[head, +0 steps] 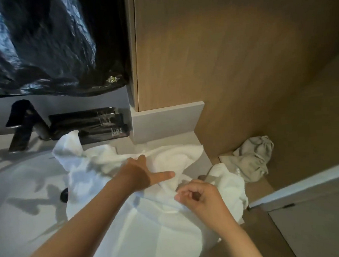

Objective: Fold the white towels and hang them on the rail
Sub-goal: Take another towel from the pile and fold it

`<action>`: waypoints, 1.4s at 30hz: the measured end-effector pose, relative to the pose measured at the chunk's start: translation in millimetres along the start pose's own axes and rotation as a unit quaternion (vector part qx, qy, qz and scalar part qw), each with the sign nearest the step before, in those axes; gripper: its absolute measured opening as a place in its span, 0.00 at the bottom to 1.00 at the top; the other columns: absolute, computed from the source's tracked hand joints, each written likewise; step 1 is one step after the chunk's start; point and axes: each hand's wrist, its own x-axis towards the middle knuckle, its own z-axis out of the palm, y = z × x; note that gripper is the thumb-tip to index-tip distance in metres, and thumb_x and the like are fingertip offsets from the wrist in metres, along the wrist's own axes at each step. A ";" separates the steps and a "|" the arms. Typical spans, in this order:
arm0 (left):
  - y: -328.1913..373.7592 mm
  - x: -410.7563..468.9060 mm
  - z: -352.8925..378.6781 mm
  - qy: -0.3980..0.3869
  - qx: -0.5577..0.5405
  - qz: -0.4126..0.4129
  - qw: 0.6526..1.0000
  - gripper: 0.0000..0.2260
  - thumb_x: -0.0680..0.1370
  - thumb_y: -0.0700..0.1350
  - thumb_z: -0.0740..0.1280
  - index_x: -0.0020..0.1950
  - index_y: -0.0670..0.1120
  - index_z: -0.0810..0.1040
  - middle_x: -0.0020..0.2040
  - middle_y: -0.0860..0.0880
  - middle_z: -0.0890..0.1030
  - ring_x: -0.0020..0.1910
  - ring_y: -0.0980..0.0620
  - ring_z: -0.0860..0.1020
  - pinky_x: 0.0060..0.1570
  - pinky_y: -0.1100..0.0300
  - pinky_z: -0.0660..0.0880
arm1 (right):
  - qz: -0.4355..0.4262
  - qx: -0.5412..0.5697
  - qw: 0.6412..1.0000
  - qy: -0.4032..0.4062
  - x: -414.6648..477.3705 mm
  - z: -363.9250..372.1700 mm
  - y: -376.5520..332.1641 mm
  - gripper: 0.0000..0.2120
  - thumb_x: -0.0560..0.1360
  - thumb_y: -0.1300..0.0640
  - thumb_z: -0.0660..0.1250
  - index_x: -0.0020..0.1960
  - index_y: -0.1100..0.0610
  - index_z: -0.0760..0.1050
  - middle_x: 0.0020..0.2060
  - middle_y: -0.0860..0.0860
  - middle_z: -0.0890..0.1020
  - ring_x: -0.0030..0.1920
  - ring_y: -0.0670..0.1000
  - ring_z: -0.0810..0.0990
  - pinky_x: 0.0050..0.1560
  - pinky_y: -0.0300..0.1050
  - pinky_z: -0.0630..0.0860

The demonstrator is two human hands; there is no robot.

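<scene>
On the tabletop [185, 136] by the sink [19, 187], a white towel [150, 224] lies crumpled and unfolded, part over the basin, part hanging off the right front edge. The left grip [145, 173] is released and pressing flat on the towel, thumb splayed; its fingertips are partly hidden by a fold. The right grip [198, 196] has curled fingers and seems to be grasping a towel fold by pinch, though it's blurry. No rail is in view and folding looks barely begun. Risks: the overhanging part could pull the towel off onto the floor next to the grey cloth [252, 159] if the left grip lifts. The part lying in the sink could pick up water if the basin is wet, can't tell. The far corner touches the black packets [89, 125] near the faucet [25, 123], so a hard tug could drag them. A one-sided pinch may give a skewed fold. Containers: the sink holds only the towel's edge, with the drain [64, 195] showing just beside it; the black bag [40, 46] is up top, contents hidden.
</scene>
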 end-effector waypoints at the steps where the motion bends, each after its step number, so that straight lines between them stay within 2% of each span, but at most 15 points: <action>1: -1.8 1.1 5.1 -0.002 0.047 -0.014 0.999 0.52 0.64 0.79 0.58 0.78 0.49 0.54 0.76 0.40 0.62 0.72 0.39 0.64 0.68 0.47 0.62 | 0.006 0.010 1.000 0.012 0.3 -1.7 1.3 0.07 0.72 0.58 0.75 0.42 0.46 0.85 0.38 0.41 0.83 0.39 0.42 0.79 0.44 0.32 0.72; 4: -10.3 5.0 11.1 -0.019 0.133 -0.041 0.990 0.54 0.59 0.83 0.50 0.78 0.53 0.53 0.75 0.39 0.60 0.71 0.35 0.62 0.69 0.41 0.61 | 0.036 0.006 0.995 0.088 5.7 -18.8 1.1 0.05 0.68 0.41 0.75 0.44 0.37 0.82 0.44 0.38 0.83 0.45 0.42 0.80 0.46 0.33 0.74; 6: -19.2 5.7 12.2 -0.025 0.061 -0.078 0.995 0.50 0.62 0.80 0.56 0.76 0.50 0.60 0.74 0.40 0.62 0.71 0.35 0.63 0.70 0.41 0.61 | 0.090 -0.027 0.992 0.079 12.8 -32.7 1.3 0.28 0.58 0.25 0.70 0.55 0.34 0.78 0.52 0.32 0.78 0.53 0.37 0.77 0.49 0.30 0.71; 8: -30.6 3.2 17.3 -0.045 -0.026 -0.073 0.996 0.45 0.68 0.76 0.57 0.76 0.48 0.62 0.76 0.40 0.60 0.74 0.37 0.58 0.73 0.42 0.55 | 0.173 -0.045 0.984 -0.012 24.8 -36.2 1.5 0.52 0.53 0.20 0.67 0.72 0.40 0.65 0.62 0.35 0.69 0.62 0.40 0.70 0.56 0.36 0.67; 10: -44.1 -3.7 24.9 -0.061 -0.101 -0.082 0.990 0.44 0.68 0.76 0.53 0.78 0.53 0.57 0.79 0.42 0.51 0.77 0.38 0.47 0.74 0.42 0.45 | 0.230 -0.037 0.967 -0.101 36.6 -26.5 1.9 0.58 0.55 0.20 0.68 0.78 0.42 0.54 0.68 0.39 0.67 0.68 0.44 0.68 0.58 0.40 0.64; 12: -56.7 -8.5 30.5 -0.050 -0.176 -0.096 0.978 0.45 0.66 0.78 0.51 0.78 0.58 0.53 0.80 0.46 0.44 0.78 0.39 0.41 0.73 0.37 0.43 | 0.249 -0.023 0.958 -0.141 41.3 -8.3 7.2 0.55 0.58 0.21 0.67 0.78 0.41 0.51 0.71 0.40 0.68 0.71 0.48 0.68 0.59 0.41 0.66; 14: -60.1 -13.4 33.3 -0.015 -0.297 -0.126 0.946 0.46 0.66 0.77 0.59 0.79 0.59 0.49 0.79 0.51 0.40 0.78 0.42 0.40 0.68 0.31 0.54 | 0.257 0.035 0.957 -0.131 39.5 10.6 18.8 0.55 0.57 0.23 0.70 0.77 0.40 0.55 0.70 0.41 0.70 0.70 0.49 0.71 0.66 0.45 0.69; 19: -33.1 -12.7 32.4 0.037 -0.392 -0.104 0.913 0.55 0.58 0.81 0.62 0.79 0.54 0.53 0.78 0.48 0.58 0.75 0.42 0.61 0.67 0.37 0.66 | 0.204 0.205 0.957 -0.036 53.9 35.8 19.2 0.36 0.54 0.40 0.80 0.61 0.44 0.77 0.52 0.42 0.84 0.55 0.46 0.82 0.60 0.50 0.79; 21: -19.9 -8.2 24.1 0.040 -0.491 -0.072 0.867 0.49 0.59 0.80 0.62 0.74 0.56 0.65 0.72 0.47 0.71 0.68 0.43 0.72 0.62 0.41 0.72 | 0.162 0.197 0.966 -0.028 70.3 32.3 3.9 0.28 0.54 0.42 0.80 0.53 0.40 0.79 0.49 0.41 0.85 0.52 0.44 0.83 0.56 0.49 0.80; 25: 16.6 -3.4 -10.1 0.024 -0.644 0.071 0.761 0.27 0.71 0.72 0.55 0.53 0.57 0.83 0.49 0.52 0.86 0.46 0.54 0.84 0.36 0.57 0.81 | 0.061 0.185 0.981 0.004 105.9 -4.9 -38.2 0.28 0.59 0.47 0.81 0.57 0.42 0.79 0.49 0.40 0.85 0.51 0.45 0.83 0.52 0.45 0.80; 28: 37.7 2.2 -27.4 0.027 -0.680 0.148 0.717 0.25 0.76 0.70 0.51 0.46 0.62 0.85 0.48 0.57 0.85 0.48 0.57 0.84 0.40 0.59 0.81 | -0.033 0.118 0.992 0.037 123.9 -40.9 -69.0 0.20 0.61 0.47 0.81 0.51 0.41 0.79 0.45 0.33 0.83 0.47 0.36 0.82 0.43 0.32 0.77; 31: 25.4 4.9 -20.4 0.055 -0.710 0.127 0.691 0.27 0.75 0.72 0.53 0.62 0.60 0.79 0.61 0.52 0.82 0.59 0.47 0.81 0.56 0.45 0.79 | -0.119 -0.059 0.991 0.027 118.4 -49.9 -81.1 0.29 0.63 0.38 0.75 0.62 0.33 0.71 0.55 0.29 0.79 0.55 0.38 0.77 0.52 0.34 0.74; 33: -1.7 1.2 -10.7 0.058 -0.701 0.083 0.706 0.33 0.72 0.74 0.54 0.68 0.55 0.73 0.66 0.48 0.77 0.59 0.39 0.80 0.57 0.37 0.76 | -0.170 -0.178 0.969 -0.021 102.0 -35.6 -59.6 0.33 0.68 0.39 0.72 0.70 0.31 0.63 0.61 0.33 0.75 0.60 0.42 0.74 0.55 0.34 0.71; 37: -49.5 -9.9 -9.2 0.122 -0.593 -0.011 0.796 0.41 0.65 0.78 0.58 0.70 0.55 0.68 0.73 0.50 0.68 0.65 0.43 0.72 0.60 0.44 0.71 | -0.147 -0.253 0.953 -0.083 70.0 4.4 -3.0 0.34 0.74 0.44 0.70 0.73 0.35 0.56 0.64 0.47 0.77 0.62 0.51 0.75 0.61 0.45 0.70; 42: -35.9 -26.6 -23.9 0.323 -0.336 0.143 0.873 0.39 0.65 0.75 0.62 0.73 0.62 0.61 0.72 0.62 0.63 0.69 0.61 0.65 0.64 0.60 0.64 | -0.144 -0.285 0.946 -0.047 67.7 17.7 9.1 0.34 0.73 0.38 0.67 0.75 0.35 0.57 0.65 0.45 0.76 0.62 0.50 0.74 0.61 0.45 0.71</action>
